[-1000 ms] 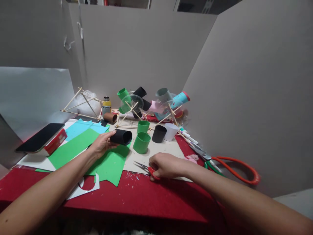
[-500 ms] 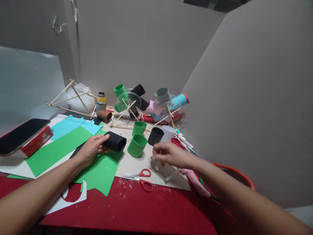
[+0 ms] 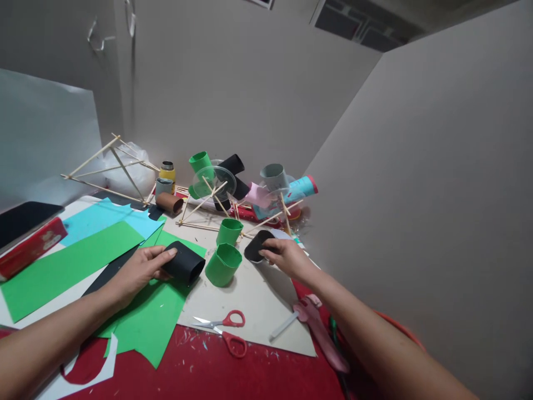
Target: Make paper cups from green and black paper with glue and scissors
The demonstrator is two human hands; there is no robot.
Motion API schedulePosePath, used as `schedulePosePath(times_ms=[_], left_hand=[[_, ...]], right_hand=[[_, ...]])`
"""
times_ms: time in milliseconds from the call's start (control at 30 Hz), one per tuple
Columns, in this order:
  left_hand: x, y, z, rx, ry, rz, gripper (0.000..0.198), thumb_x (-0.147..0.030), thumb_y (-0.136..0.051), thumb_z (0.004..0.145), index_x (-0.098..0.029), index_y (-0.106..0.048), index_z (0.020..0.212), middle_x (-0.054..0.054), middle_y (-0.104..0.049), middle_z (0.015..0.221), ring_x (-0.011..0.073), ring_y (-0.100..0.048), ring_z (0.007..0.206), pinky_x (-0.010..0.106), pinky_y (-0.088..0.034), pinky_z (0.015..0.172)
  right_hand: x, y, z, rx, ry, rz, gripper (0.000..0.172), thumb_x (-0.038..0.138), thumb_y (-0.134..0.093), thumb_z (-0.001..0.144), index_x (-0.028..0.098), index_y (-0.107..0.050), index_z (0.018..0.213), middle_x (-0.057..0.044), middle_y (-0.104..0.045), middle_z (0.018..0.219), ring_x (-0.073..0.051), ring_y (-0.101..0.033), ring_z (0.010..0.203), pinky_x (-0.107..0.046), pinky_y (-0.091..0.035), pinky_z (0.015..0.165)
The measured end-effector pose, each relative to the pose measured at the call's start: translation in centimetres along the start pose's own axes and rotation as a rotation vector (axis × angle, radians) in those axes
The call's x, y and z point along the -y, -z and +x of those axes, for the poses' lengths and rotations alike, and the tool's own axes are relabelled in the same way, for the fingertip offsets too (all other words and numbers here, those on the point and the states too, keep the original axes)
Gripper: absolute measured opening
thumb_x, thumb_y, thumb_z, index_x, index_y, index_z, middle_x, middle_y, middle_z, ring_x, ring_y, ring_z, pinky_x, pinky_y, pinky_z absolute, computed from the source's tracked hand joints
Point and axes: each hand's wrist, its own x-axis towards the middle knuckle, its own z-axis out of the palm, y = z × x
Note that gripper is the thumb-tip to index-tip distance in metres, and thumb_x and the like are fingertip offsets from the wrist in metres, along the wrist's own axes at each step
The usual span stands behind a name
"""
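Observation:
My left hand (image 3: 152, 265) grips a black paper tube (image 3: 185, 263) lying on its side above green paper sheets (image 3: 156, 322), thumb on top. My right hand (image 3: 287, 256) pinches the rim of a second black paper tube (image 3: 257, 247), which leans on the pale board. Between the hands stand two green paper tubes, the nearer one (image 3: 224, 266) in front of the farther one (image 3: 229, 230). A white paper piece (image 3: 280, 234) is partly hidden behind my right hand. Red-handled scissors (image 3: 225, 330) lie open at the board's front edge.
Stick frames (image 3: 110, 166) and a wheel of plastic discs and paper tubes (image 3: 214, 180) stand behind. A pink glue gun (image 3: 322, 333) with a translucent stick lies at right. At left are a red box (image 3: 33, 247), a brown tube (image 3: 170, 203) and a yellow bottle (image 3: 167, 176).
My right hand has moved forward and left from above the board to the second black tube, taking hold of its rim. My left hand keeps its tube. The view has shifted slightly.

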Motion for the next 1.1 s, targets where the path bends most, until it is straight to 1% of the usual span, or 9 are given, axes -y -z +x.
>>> schedulePosePath(times_ms=[133,267,400,467,533,600,700,867,1100], left_hand=[[-0.1,-0.2,-0.3,-0.017,0.01,0.006,0.043,-0.056,-0.076,0.067,-0.017,-0.074,0.084,0.008,-0.07,0.082,0.0182,-0.059,0.07,0.03,-0.048,0.067],[-0.1,-0.3,-0.5,-0.029,0.005,0.026,0.044,-0.057,-0.077,0.065,-0.016,-0.073,0.082,0.007,-0.07,0.081,0.0184,-0.058,0.071,0.031,-0.049,0.069],[0.1,-0.1,-0.3,-0.018,-0.01,0.05,0.046,-0.059,-0.076,0.067,-0.016,-0.073,0.084,0.007,-0.069,0.08,0.0185,-0.058,0.07,0.03,-0.049,0.069],[0.2,-0.1,-0.3,-0.018,-0.012,0.067,0.046,-0.059,-0.076,0.067,-0.016,-0.073,0.083,0.007,-0.069,0.08,0.0185,-0.058,0.071,0.03,-0.049,0.069],[0.1,-0.1,-0.3,-0.022,-0.014,0.083,0.046,-0.06,-0.076,0.067,-0.017,-0.073,0.082,0.006,-0.068,0.078,0.018,-0.057,0.07,0.029,-0.049,0.069],[0.0,-0.1,-0.3,-0.026,-0.019,0.103,0.046,-0.061,-0.075,0.067,-0.017,-0.073,0.082,0.005,-0.068,0.076,0.017,-0.056,0.069,0.028,-0.048,0.068],[-0.2,-0.2,-0.4,-0.033,-0.031,0.127,0.047,-0.061,-0.075,0.067,-0.016,-0.074,0.083,0.005,-0.068,0.078,0.0165,-0.056,0.068,0.028,-0.048,0.066],[-0.2,-0.1,-0.4,-0.018,-0.018,0.115,0.051,-0.061,-0.076,0.066,-0.015,-0.075,0.088,0.006,-0.069,0.081,0.0166,-0.057,0.07,0.028,-0.049,0.066],[0.0,0.0,-0.2,0.014,-0.018,0.107,0.05,-0.06,-0.075,0.068,-0.015,-0.074,0.088,0.005,-0.069,0.079,0.0168,-0.057,0.071,0.027,-0.049,0.067]], right_hand=[[-0.2,0.4,0.5,0.02,0.002,0.057,0.023,0.035,-0.058,0.099,0.013,-0.065,0.103,-0.002,-0.067,0.092,-0.015,-0.065,0.074,-0.032,-0.057,0.069],[0.3,1.0,1.3,0.025,0.004,0.109,0.022,0.034,-0.059,0.098,0.014,-0.065,0.106,-0.003,-0.067,0.095,-0.015,-0.066,0.075,-0.031,-0.057,0.068],[0.1,2.8,1.3,-0.102,-0.017,0.145,0.026,0.033,-0.059,0.099,0.015,-0.062,0.116,-0.006,-0.067,0.106,-0.016,-0.067,0.081,-0.034,-0.058,0.072],[-0.6,4.0,1.1,-0.181,-0.054,0.141,0.027,0.035,-0.057,0.099,0.015,-0.062,0.117,-0.006,-0.066,0.108,-0.018,-0.067,0.084,-0.035,-0.058,0.074],[-1.4,4.8,0.9,-0.215,-0.103,0.123,0.027,0.036,-0.058,0.099,0.015,-0.063,0.115,-0.006,-0.066,0.107,-0.019,-0.067,0.086,-0.036,-0.058,0.075],[-2.2,5.0,0.9,-0.187,-0.148,0.1,0.025,0.035,-0.06,0.098,0.015,-0.064,0.112,-0.005,-0.066,0.107,-0.019,-0.067,0.087,-0.036,-0.058,0.075],[-2.9,4.4,1.2,-0.104,-0.179,0.074,0.026,0.035,-0.061,0.097,0.014,-0.064,0.112,-0.005,-0.066,0.108,-0.02,-0.067,0.089,-0.036,-0.058,0.076],[-2.9,3.4,1.3,-0.02,-0.146,0.04,0.028,0.037,-0.059,0.098,0.015,-0.063,0.114,-0.006,-0.066,0.109,-0.021,-0.067,0.09,-0.037,-0.058,0.077],[-4.6,3.7,0.8,-0.022,-0.114,-0.059,0.029,0.035,-0.061,0.097,0.015,-0.063,0.117,-0.007,-0.065,0.114,-0.023,-0.066,0.095,-0.04,-0.057,0.081]])
